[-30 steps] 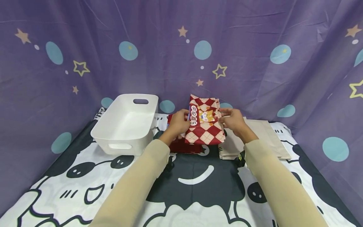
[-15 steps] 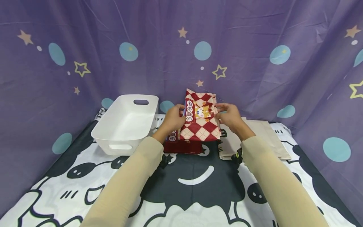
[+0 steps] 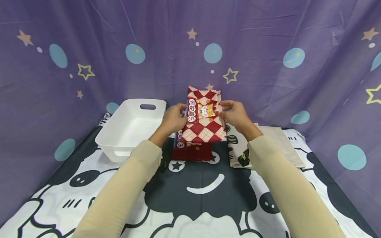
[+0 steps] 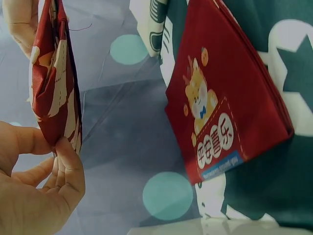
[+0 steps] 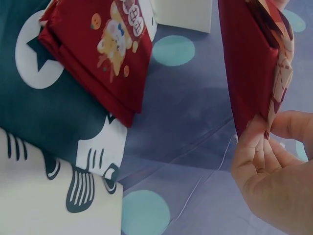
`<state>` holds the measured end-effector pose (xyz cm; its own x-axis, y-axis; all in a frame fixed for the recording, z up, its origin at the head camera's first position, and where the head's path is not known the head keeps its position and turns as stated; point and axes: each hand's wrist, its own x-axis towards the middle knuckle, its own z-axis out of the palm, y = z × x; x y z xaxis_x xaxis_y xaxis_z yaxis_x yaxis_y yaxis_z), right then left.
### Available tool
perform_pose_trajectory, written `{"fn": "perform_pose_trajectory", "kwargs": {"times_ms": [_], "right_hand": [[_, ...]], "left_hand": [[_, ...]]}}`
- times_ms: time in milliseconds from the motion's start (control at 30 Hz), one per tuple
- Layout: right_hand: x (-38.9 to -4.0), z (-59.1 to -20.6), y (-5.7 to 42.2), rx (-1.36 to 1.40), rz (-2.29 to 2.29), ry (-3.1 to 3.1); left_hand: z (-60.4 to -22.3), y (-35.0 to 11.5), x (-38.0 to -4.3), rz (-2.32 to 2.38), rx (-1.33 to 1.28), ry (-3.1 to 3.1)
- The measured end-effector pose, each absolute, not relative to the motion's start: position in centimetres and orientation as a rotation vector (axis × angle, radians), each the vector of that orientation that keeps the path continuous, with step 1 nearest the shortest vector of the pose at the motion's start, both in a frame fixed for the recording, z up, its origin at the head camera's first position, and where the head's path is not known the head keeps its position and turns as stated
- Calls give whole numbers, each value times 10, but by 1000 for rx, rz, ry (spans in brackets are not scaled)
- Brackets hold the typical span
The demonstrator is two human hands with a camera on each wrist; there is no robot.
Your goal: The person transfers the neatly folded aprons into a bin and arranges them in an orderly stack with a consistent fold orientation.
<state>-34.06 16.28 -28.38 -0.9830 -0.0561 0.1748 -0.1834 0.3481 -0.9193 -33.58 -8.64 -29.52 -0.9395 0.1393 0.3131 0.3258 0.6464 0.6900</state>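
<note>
Both hands hold up a folded cloth piece (image 3: 204,129) with red and cream diamonds, a cartoon animal and a lettered label. My left hand (image 3: 174,119) pinches its left edge, thumb against fingers. On the opposite edge, my right hand (image 3: 236,116) pinches it the same way. Seen edge-on in the right wrist view, the held cloth (image 5: 249,73) has a plain dark red back. Below it on the table lies a second folded cloth (image 3: 193,153), dark red, its animal print and label visible in the left wrist view. The held cloth hangs above this one, apart from it.
A white plastic basket (image 3: 110,153) with handle slots stands left of the cloths. To the right lie folded cream cloths (image 3: 281,145), one with black prints and partly behind the right forearm. A purple patterned curtain (image 3: 256,33) rises behind the table.
Both hands have carried the diamond-patterned cloth up and to the left, keeping their grip on its edges. More of the dark red cloth beneath now shows.
</note>
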Motion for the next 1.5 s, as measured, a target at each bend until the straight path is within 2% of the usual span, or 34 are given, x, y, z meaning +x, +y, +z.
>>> {"fn": "perform_pose_trajectory", "kwargs": {"times_ms": [633,1500], "right_hand": [[-342,-271,126,238,1794,-2407],[-337,-278,71,178,2040,-2170]], "left_hand": [[-277,-123,-337,-1209,-357,-2618],[-267,-170,-330,-1276,-286,-2613]]}}
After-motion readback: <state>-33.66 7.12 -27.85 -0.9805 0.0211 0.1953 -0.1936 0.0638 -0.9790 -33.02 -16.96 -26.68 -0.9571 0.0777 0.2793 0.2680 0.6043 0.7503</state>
